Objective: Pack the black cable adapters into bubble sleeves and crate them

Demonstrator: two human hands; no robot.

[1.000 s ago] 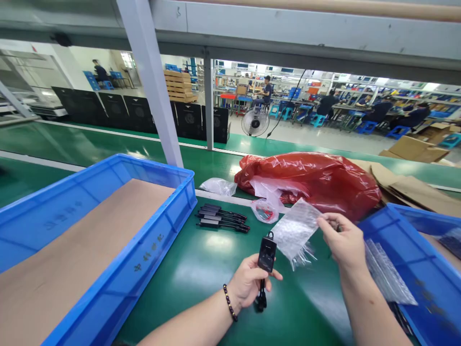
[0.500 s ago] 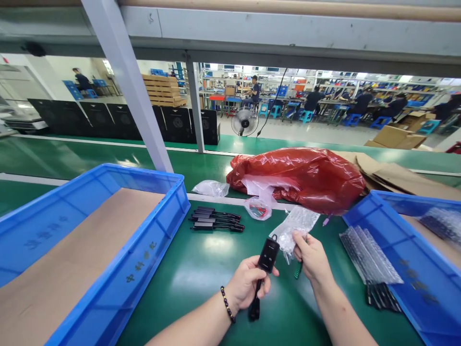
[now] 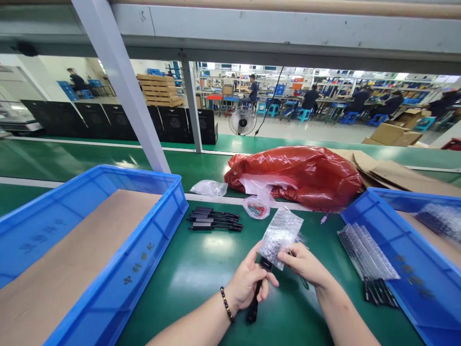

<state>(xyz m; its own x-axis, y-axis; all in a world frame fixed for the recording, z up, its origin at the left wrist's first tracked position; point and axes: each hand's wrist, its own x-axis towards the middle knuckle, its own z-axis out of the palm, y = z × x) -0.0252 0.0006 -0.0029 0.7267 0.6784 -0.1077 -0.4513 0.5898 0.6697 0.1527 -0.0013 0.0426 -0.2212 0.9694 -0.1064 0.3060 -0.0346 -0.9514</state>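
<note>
My left hand [image 3: 248, 278] is closed around a small black electronic device [image 3: 265, 264] with a black cable hanging below it. A clear bubble-wrap bag [image 3: 281, 228] covers the upper part of the device. My right hand [image 3: 306, 264] pinches the bag's lower edge, and a thin dark green tool [image 3: 305, 282] sticks out beneath that palm; its kind is not clear. Several similar black devices with cables [image 3: 212, 220] lie in a row on the green table, left of my hands. To the right, several bagged devices [image 3: 369, 254] lean against a blue bin.
Blue bins stand at left [image 3: 158, 230] and right [image 3: 428, 274], lined with cardboard. Behind my hands lie a red plastic bag [image 3: 298, 175], a small clear bag with red bits [image 3: 256, 208] and another clear bag [image 3: 209, 188]. A slanted white post [image 3: 126, 91] rises at left.
My right hand has moved left with the bubble-wrap bag, which now sits over the top of the black device. My left hand has stayed in nearly the same place.
</note>
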